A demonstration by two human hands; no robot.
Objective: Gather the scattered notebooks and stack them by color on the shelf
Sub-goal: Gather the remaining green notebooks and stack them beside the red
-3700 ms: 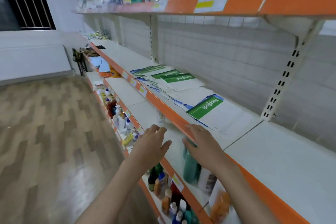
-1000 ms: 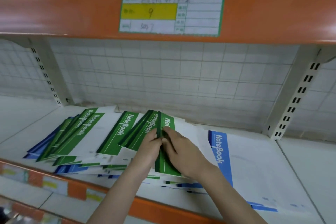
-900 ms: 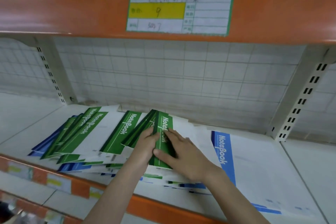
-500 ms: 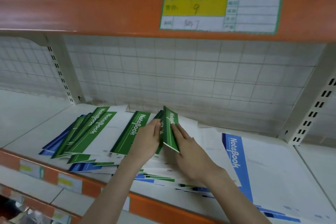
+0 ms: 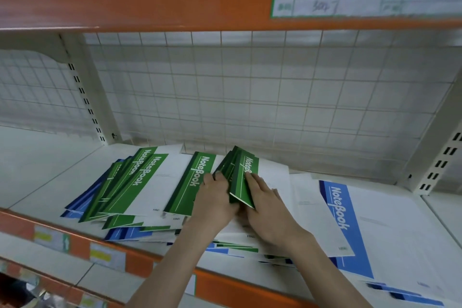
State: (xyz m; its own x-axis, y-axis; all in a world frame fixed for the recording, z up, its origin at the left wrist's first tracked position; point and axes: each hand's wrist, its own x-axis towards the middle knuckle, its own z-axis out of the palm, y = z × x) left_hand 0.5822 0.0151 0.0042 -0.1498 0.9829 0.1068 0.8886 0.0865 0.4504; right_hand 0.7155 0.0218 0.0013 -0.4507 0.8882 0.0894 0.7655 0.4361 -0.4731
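Green notebooks [image 5: 243, 177], small bundle, spines raised off heap at mid shelf [image 5: 37, 165]; you hold them between both hands. Left hand [image 5: 213, 201] fingers curl on bundle's left edge; right hand [image 5: 266, 204] fingers lie fairly straight on its cover, thumb hidden. Step in hand, as judged: gathering greens into one stack. More green copies [image 5: 135, 180] fanned just left, blue notebook [image 5: 342, 210] to right, blue edges under heap. Next move calls for squaring bundle, then adding left fan without dragging blues along.
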